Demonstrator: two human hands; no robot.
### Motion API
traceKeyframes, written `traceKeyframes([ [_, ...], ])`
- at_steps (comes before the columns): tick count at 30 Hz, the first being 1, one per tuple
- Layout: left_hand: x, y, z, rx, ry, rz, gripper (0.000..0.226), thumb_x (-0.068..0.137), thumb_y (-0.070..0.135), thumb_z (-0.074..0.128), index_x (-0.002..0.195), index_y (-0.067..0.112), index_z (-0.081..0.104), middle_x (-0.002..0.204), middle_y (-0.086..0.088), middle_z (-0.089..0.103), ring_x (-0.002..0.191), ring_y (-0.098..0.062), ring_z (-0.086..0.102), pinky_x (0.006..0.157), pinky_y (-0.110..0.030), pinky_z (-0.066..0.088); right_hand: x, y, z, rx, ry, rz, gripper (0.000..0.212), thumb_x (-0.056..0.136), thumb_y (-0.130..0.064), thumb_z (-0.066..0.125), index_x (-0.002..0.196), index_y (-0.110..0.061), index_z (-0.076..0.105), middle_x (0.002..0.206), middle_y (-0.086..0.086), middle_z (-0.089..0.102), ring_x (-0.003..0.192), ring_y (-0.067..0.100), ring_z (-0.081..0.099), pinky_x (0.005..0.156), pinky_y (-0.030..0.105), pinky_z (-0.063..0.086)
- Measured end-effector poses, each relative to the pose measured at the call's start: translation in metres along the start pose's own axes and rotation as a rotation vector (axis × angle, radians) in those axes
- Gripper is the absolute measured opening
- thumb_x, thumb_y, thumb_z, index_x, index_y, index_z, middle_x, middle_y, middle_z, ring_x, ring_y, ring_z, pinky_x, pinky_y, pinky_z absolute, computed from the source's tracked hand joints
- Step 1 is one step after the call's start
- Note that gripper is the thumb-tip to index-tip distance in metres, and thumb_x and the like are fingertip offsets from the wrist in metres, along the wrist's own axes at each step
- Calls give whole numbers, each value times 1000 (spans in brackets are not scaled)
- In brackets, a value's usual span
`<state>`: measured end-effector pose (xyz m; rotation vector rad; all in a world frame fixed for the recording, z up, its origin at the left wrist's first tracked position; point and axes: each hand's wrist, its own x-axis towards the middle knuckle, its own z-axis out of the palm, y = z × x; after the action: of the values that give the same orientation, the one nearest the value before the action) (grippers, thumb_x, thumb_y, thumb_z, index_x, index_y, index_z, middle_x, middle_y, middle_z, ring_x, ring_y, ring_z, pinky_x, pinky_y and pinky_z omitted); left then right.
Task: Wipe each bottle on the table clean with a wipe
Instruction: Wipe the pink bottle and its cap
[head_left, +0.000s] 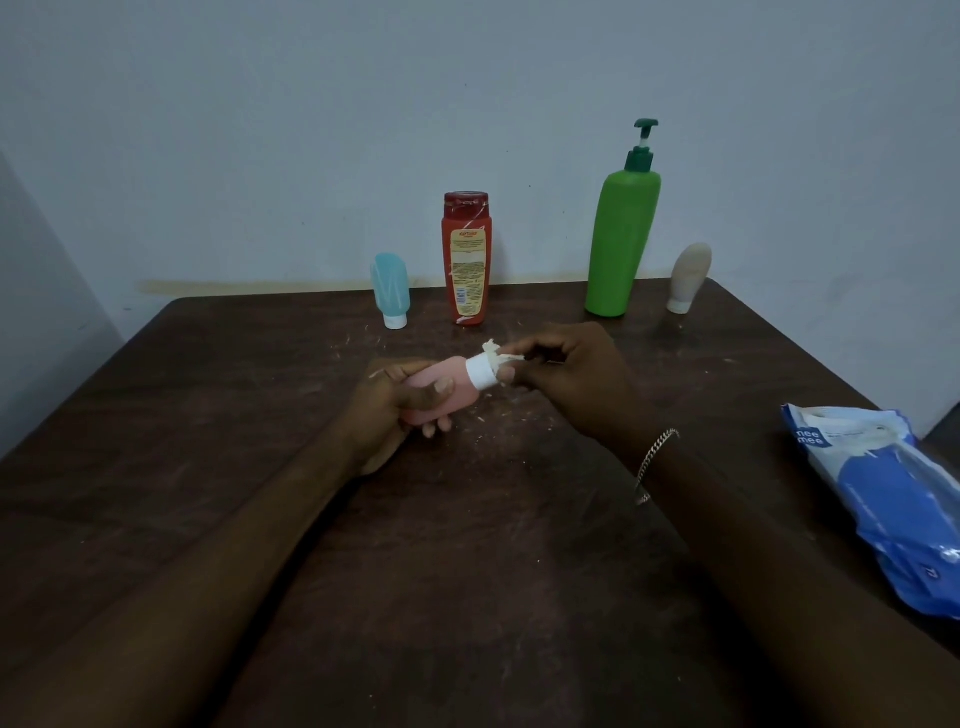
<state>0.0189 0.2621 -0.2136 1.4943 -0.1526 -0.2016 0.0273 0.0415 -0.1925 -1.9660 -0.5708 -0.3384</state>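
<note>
My left hand (387, 415) is curled round the small, soft pink squeeze bottle (450, 370), holding it on its side just above the dark brown wooden desk (467, 561). Its white cap (480, 374) points toward my right hand (576, 379), which pinches a crumpled white wipe (493, 354) against the cap. The bottle looks light and squashy, so I judge it best held by the body with gentle pressure, since squeezing could force the contents out. The cap is the stiff part. There is open desk in front of me. The blue tube (390, 288), red bottle (466, 260), green pump bottle (621, 234) and beige tube (688, 278) stand along the far edge. The blue wipe pack (893, 499) lies at the right edge.
</note>
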Motion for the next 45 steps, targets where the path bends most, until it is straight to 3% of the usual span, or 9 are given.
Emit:
traceKeyframes([
  [6,-2,0,4,167,-71,45,27,92,4,56,118,5,64,79,-9,71,60,-15,60,51,-24,49,3,5,-2,17,24,-34,14,78,-10,78,92,-10,75,91,-1,70,76,14,67,70,42,59],
  [10,-1,2,2,-36,15,14,26,94,1,52,116,9,64,95,-14,68,61,-15,59,51,-24,48,3,4,1,80,5,-23,15,76,-5,79,91,-8,75,86,3,73,69,19,71,68,43,61],
  [14,-4,0,5,108,-54,50,24,88,7,59,111,11,66,87,-12,70,60,-14,60,51,-24,50,3,5,-1,124,31,-12,15,78,-6,78,93,-6,76,88,5,74,70,19,71,67,38,61],
  [19,-1,-2,0,1,18,16,29,92,4,56,120,6,62,95,-14,68,62,-15,60,53,-25,49,1,7,3,116,-1,4,15,78,-6,78,92,-9,76,81,4,75,66,19,72,66,37,60],
  [26,0,0,5,165,-66,74,37,82,27,65,113,8,65,80,-10,67,59,-15,57,50,-23,47,5,23,2,141,105,72,10,79,-8,77,88,-12,76,85,4,73,67,20,69,63,40,60],
  [30,0,0,6,196,-11,65,26,93,12,61,119,7,57,101,-14,65,62,-17,58,51,-24,48,4,37,0,351,145,261,5,82,-3,73,85,0,72,105,9,72,81,26,70,67,39,61],
  [35,-2,3,9,395,41,46,25,97,9,57,120,16,58,110,-16,66,73,-22,65,67,-34,57,5,44,-11,505,239,332,10,85,-1,70,77,-2,64,90,26,70,77,33,69,57,30,56],
  [39,-3,4,29,614,305,152,41,88,20,72,127,21,57,124,3,59,103,-17,62,91,-37,55,5,51,-19,439,358,314,17,84,-3,72,95,6,62,75,24,68,52,19,62,46,23,50],
  [45,38,32,45,878,374,349,48,82,26,79,125,14,59,126,-6,63,112,-19,59,96,-43,53,13,70,-22,413,534,356,29,87,3,66,115,3,66,90,14,69,63,13,66,63,22,58],
])
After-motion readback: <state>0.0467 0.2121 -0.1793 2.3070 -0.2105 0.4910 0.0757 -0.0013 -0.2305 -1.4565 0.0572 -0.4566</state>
